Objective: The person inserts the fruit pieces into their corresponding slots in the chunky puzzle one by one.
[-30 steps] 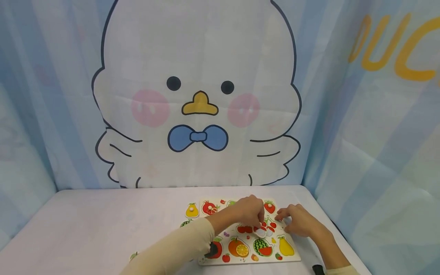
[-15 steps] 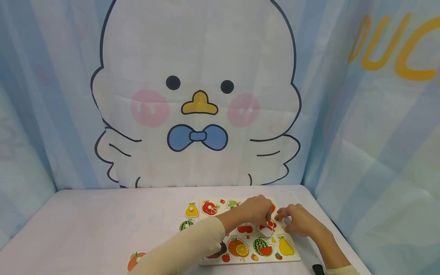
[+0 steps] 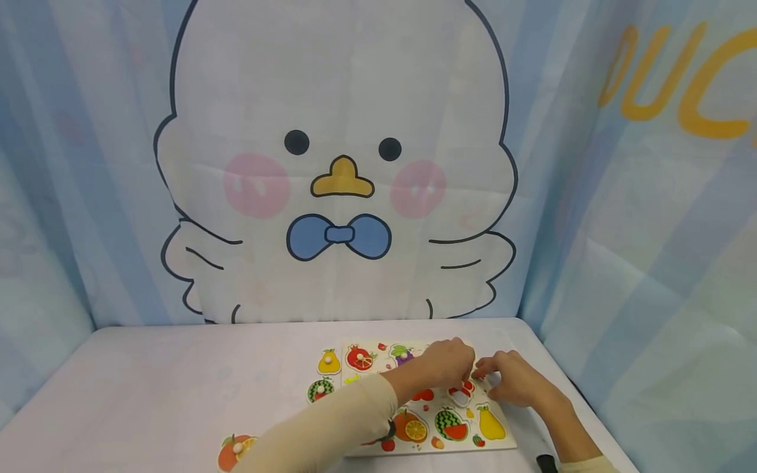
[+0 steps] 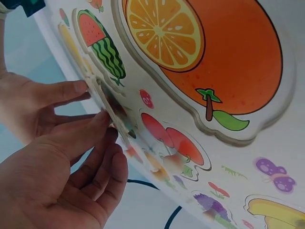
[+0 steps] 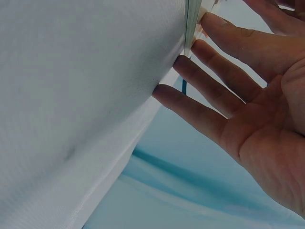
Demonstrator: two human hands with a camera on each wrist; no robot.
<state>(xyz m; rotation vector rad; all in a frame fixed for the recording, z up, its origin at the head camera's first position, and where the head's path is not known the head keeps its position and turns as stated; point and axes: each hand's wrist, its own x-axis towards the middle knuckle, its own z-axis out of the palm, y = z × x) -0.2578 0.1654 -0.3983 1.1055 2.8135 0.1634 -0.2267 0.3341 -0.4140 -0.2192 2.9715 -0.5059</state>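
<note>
Left wrist view: I've got left hand (image 4: 64, 179) pinching puzzle piece (image 4: 119, 116); right hand (image 5: 257, 107) spread, touching board (image 3: 455, 447) edge.

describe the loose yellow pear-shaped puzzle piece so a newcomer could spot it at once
On the white table, find the white rectangular board covered in fruit pictures. Just off its left edge, near the far corner, lies the yellow pear-shaped puzzle piece. Its yellow body sets it apart from the nearer, green-striped watermelon piece.
</note>
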